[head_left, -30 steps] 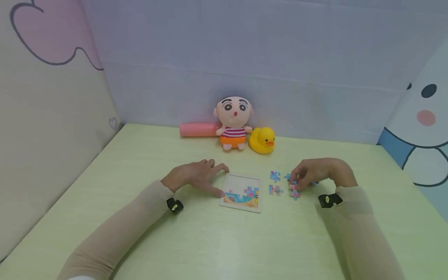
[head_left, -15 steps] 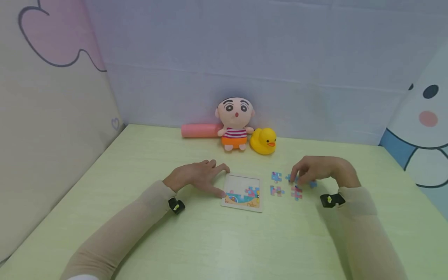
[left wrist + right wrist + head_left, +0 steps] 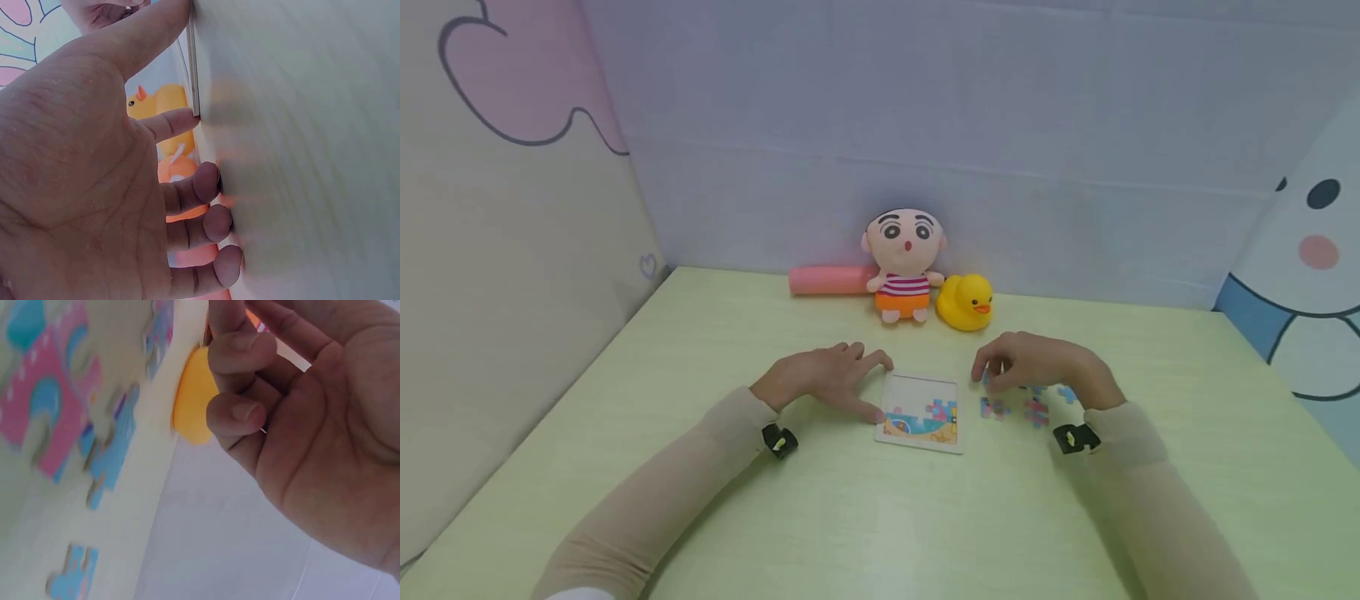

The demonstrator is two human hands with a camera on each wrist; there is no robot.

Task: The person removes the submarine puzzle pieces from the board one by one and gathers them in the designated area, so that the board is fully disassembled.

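In the head view my left hand (image 3: 827,379) lies at the left side of a small puzzle tray (image 3: 917,447). Its thumb and index finger touch the tray's edge; the other fingertips rest on the table in the left wrist view. Joined pieces (image 3: 917,425) with a sea picture fill the tray's lower part. My right hand (image 3: 1030,362) hovers over loose puzzle pieces, fingers loosely bent, with nothing seen in them. It partly covers one blue piece (image 3: 987,377). Uncovered are a pink-and-blue piece (image 3: 995,408), a pink piece (image 3: 1037,412) and a blue piece (image 3: 74,575).
Behind the tray a plush doll (image 3: 904,267) sits against the back wall. A yellow rubber duck (image 3: 965,302) is on its right, a pink cylinder (image 3: 829,280) on its left. The pale table (image 3: 880,517) extends in front of the tray.
The pink piece that my right hand was touching now lies released on the table. My right hand has moved left to above the leftmost loose pieces. My left hand stays at the tray.
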